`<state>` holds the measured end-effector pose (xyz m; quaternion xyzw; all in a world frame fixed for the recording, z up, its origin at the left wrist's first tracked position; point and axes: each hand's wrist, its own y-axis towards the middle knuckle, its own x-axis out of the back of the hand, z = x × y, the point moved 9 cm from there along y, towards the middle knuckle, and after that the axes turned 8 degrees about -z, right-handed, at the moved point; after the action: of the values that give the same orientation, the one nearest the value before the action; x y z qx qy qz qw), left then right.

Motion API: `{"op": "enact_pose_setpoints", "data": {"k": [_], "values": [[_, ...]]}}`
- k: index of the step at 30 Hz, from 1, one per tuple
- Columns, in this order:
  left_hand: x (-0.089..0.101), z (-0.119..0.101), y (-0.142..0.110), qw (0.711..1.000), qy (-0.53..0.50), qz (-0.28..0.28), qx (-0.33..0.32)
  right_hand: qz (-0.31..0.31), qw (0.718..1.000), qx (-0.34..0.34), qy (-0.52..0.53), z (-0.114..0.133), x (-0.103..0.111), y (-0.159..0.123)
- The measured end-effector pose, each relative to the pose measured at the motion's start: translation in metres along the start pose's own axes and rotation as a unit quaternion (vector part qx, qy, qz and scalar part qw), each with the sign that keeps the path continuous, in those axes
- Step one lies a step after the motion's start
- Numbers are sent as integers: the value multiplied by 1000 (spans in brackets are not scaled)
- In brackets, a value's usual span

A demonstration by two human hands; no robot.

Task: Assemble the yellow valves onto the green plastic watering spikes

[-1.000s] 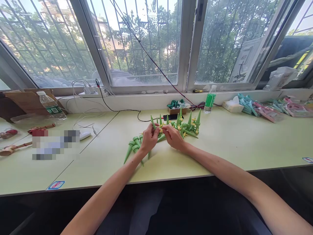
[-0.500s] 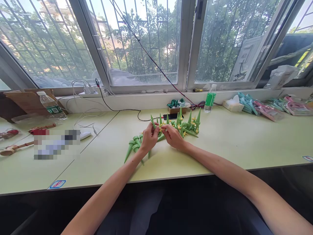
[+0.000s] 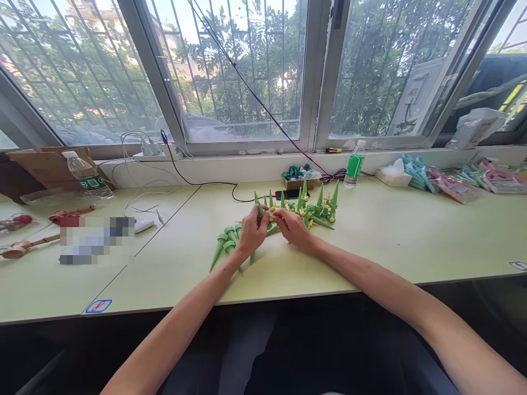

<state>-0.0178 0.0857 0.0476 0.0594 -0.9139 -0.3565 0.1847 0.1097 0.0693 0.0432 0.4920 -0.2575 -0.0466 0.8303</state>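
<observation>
My left hand (image 3: 252,232) is closed around a green plastic cone spike (image 3: 259,208) whose tip points up and away. My right hand (image 3: 293,227) meets it fingertip to fingertip, pinching a small yellow part (image 3: 272,217) at the spike's wide end. Both hands rest on the pale green table (image 3: 391,236). Several green spikes lie flat just left of my left hand (image 3: 224,248). A cluster of upright green spikes with yellow fittings (image 3: 319,206) stands right behind my hands.
A green-labelled bottle (image 3: 353,164), tissue pack (image 3: 392,174) and packaged items (image 3: 453,184) sit at the back right. A clear water bottle (image 3: 88,175), white cables (image 3: 144,151) and a white mouse (image 3: 144,224) are at the left. A black cable (image 3: 206,184) runs along the table's back.
Both hands stay together at the same spot, working the yellow part at the spike; only small finger movements and a slight camera shift show.
</observation>
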Motion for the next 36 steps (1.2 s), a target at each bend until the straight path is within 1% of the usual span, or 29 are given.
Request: {"op": "enact_pose_setpoints", "data": {"k": [6, 13, 23, 30, 36], "values": [[-1, 0, 0, 1000, 8, 3, -1, 7, 1000, 0, 4, -1, -1, 0], [0, -2, 2, 1000, -1, -5, 11, -8, 1000, 28, -10, 6, 4, 3], [2, -4, 4, 999, -19, -17, 28, -14, 998, 50, 19, 6, 5, 2], [1, -4, 2, 999, -28, -9, 29, -24, 999, 35, 18, 5, 7, 3], [0, -5, 1, 1000, -16, -4, 21, -9, 1000, 8, 5, -1, 4, 2]]}}
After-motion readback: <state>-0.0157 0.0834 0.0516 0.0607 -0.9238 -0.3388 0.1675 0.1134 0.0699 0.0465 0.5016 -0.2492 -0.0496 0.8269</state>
